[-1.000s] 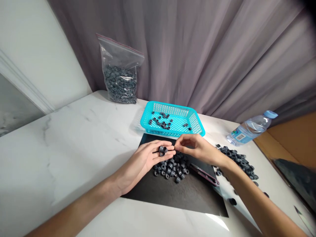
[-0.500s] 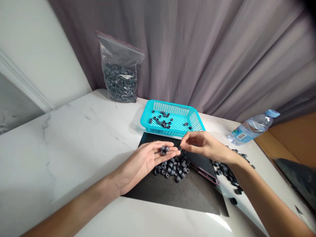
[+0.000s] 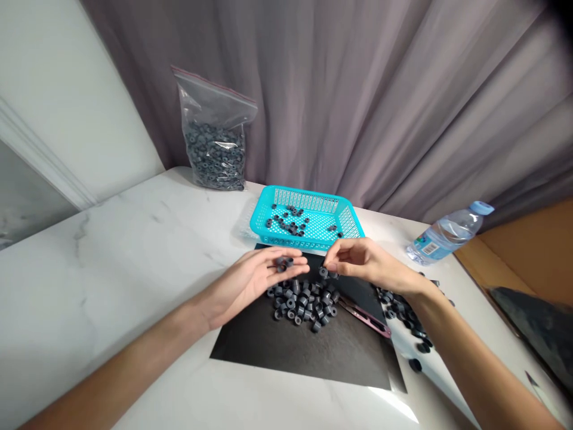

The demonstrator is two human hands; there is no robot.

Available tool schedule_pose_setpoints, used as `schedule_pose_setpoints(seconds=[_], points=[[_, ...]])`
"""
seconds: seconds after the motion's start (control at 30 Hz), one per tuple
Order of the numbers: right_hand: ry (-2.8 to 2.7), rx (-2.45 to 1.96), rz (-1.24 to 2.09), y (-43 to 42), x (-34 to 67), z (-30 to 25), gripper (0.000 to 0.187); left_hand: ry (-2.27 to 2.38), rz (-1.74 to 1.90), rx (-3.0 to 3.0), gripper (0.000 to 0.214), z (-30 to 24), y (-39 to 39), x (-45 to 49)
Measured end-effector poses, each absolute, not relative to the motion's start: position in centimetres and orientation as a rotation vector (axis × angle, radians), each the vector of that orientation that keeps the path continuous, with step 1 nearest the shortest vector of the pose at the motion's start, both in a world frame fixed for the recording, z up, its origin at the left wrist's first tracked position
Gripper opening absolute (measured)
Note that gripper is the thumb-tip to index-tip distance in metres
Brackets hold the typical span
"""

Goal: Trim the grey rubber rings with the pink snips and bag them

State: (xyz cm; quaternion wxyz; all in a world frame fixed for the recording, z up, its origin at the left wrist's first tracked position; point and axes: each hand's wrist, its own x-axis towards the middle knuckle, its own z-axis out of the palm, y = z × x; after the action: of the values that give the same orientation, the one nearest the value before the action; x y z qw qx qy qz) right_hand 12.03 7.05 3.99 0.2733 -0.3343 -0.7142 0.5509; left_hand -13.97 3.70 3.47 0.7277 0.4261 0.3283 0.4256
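My left hand [image 3: 244, 283] is palm up with its fingers stretched out, and a few small dark grey rubber bushings [image 3: 282, 264] rest on the fingers. Facing it, my right hand [image 3: 358, 263] has thumb and forefinger pinched, with a bushing [image 3: 323, 272] at the fingertips. Another dark piece shows just beside that one, partly under the fingers. Below both hands, a pile of bushings [image 3: 304, 304] lies on a black sheet [image 3: 304, 361]. Beyond them stands a turquoise plastic basket [image 3: 308, 242] with several bushings scattered over its bottom.
Pink-handled thread snips [image 3: 369, 321] lie right of the pile. More black pieces [image 3: 414, 322] are spread beside my right forearm. A water bottle [image 3: 447, 236] leans at the back right. A zip bag full of bushings [image 3: 215, 155] stands against the curtain [image 3: 308, 89].
My left hand has drawn back to the left, away from my right hand, carrying its bushings. The right hand's pinch stays almost in place, and the bushing at its fingertips shows more clearly.
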Motion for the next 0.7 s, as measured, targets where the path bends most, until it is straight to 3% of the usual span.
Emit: schedule_pose_setpoints(seconds=[0.2,0.37,0.63,0.7], points=[[-1.904,-0.868,1.459,7.4,12.3,3.9,0.027,0.927,1.071,1.751,0.031,4.5,10.1,-12.6],[-1.872,-0.858,1.453,7.5,12.5,3.8,0.025,0.972,0.998,2.083,0.024,4.9,14.2,-11.0],[-1.809,-0.817,1.371,7.3,12.2,4.1,0.022,1.057,1.059,2.192,0.022,3.9,7.0,-11.1],[-1.772,-0.778,1.356,7.2,11.6,3.7,0.021,1.080,1.121,2.067,0.034,3.1,4.6,-11.0]])
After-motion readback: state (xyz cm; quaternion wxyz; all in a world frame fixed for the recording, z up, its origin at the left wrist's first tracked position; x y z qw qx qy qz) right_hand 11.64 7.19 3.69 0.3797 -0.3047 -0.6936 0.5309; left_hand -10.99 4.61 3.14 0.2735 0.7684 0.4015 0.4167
